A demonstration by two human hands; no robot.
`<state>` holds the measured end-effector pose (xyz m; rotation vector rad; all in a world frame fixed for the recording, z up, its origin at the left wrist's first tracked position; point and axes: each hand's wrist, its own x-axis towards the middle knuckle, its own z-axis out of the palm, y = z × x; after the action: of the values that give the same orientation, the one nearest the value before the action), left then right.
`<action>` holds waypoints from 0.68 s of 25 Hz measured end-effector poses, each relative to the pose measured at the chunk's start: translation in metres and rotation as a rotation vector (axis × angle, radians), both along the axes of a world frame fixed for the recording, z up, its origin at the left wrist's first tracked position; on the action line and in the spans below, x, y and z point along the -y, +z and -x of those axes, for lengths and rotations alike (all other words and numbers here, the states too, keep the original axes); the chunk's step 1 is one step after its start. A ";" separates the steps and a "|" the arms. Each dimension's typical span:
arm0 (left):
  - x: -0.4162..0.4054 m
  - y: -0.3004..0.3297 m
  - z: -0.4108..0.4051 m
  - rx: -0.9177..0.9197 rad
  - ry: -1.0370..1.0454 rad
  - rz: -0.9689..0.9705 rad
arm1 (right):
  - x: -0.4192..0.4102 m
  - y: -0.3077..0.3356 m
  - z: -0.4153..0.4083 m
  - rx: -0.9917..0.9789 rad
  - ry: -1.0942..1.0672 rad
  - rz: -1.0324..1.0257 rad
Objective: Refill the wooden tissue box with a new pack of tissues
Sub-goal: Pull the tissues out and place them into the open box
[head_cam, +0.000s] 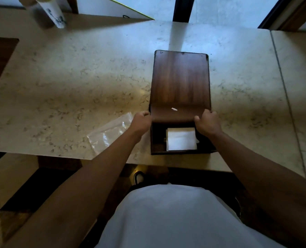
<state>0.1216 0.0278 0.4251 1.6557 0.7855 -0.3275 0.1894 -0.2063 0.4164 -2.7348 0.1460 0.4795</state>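
A dark wooden tissue box (154, 140) stands on the marble counter near its front edge. Its sliding wooden lid (180, 77) covers the far part and leaves the near part uncovered. A white stack of tissues (181, 139) lies inside the uncovered part. My left hand (142, 121) grips the lid's near left corner. My right hand (206, 121) grips the lid's near right corner. A small white scrap (174, 109) sits on the lid near its front edge.
An empty clear plastic wrapper (109, 134) lies on the marble counter (77, 77) left of the box. A white cylinder (53, 11) leans at the back left. A seam (283, 83) divides the counter at the right. The counter's front edge runs just below the box.
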 end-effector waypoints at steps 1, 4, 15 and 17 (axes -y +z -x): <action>0.000 -0.001 -0.004 -0.001 0.025 0.018 | 0.004 -0.001 -0.002 -0.011 -0.022 -0.011; 0.001 0.000 -0.010 -0.019 0.113 0.071 | 0.007 -0.003 -0.012 0.008 -0.102 -0.074; -0.003 0.015 0.001 0.118 0.143 0.031 | 0.040 0.005 -0.021 0.091 -0.440 -0.661; -0.002 0.019 0.008 0.183 0.066 -0.034 | 0.048 0.010 -0.017 0.112 -0.482 -0.756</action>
<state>0.1133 0.0297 0.4444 1.6611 0.7090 -0.1146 0.2065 -0.2543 0.4268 -1.8921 0.4725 0.1819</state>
